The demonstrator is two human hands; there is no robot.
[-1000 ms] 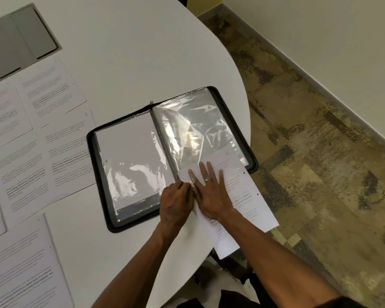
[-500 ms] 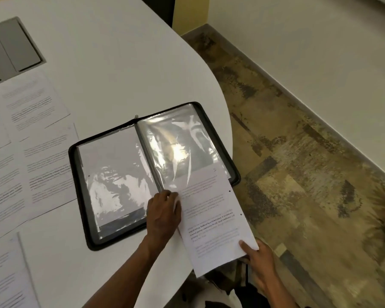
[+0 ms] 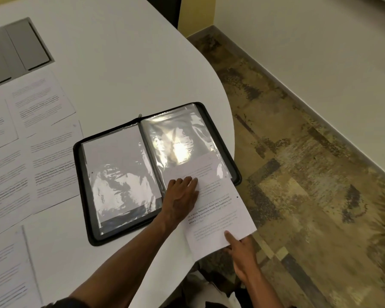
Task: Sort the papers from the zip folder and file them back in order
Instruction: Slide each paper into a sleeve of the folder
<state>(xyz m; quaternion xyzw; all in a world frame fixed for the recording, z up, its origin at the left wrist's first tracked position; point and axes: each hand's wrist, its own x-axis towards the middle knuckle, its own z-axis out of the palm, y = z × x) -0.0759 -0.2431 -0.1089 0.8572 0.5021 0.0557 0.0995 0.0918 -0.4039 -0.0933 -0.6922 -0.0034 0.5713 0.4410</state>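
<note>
Your right hand point(image 3: 242, 254) is pinching the printed sheet point(image 3: 218, 210) by its near corner while your left hand point(image 3: 182, 196) is lying flat-fingered across the zip folder's point(image 3: 91, 232) right sleeve point(image 3: 180, 138).

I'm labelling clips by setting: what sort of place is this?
Probably an office or meeting room: a large curved white table with a grey hatch set into its top, printed papers laid out on it, and patterned carpet along a plain wall.

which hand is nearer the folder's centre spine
Left. The left hand lies on the sheet right beside the spine; the right hand pinches the sheet's near corner, off the table edge.
</note>
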